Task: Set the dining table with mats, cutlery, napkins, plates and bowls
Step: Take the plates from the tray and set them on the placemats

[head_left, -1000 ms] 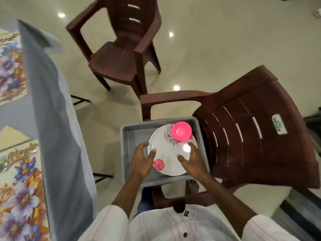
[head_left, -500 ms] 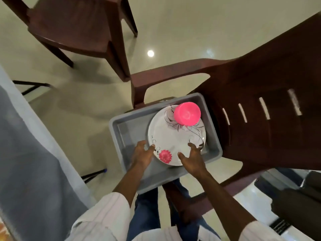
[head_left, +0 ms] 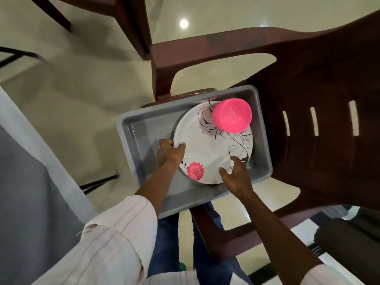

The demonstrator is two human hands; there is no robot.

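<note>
Gripping the floral plate (head_left: 211,150) by its left rim, thumb on top, the left hand (head_left: 169,154) has slid farther along the edge. The right hand (head_left: 236,175) stays spread at the near-right rim, perhaps just touching. Plate and upturned pink bowl (head_left: 232,116) remain in the grey tub (head_left: 144,128) on the brown chair (head_left: 308,151).

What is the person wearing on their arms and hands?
Pale shirt sleeves with thin stripes: the left sleeve ends near the elbow, and the right sleeve only peeks in at the bottom edge. Past the sleeves nothing is worn: the left hand and right hand have no gloves, watch or rings that I can see.
</note>
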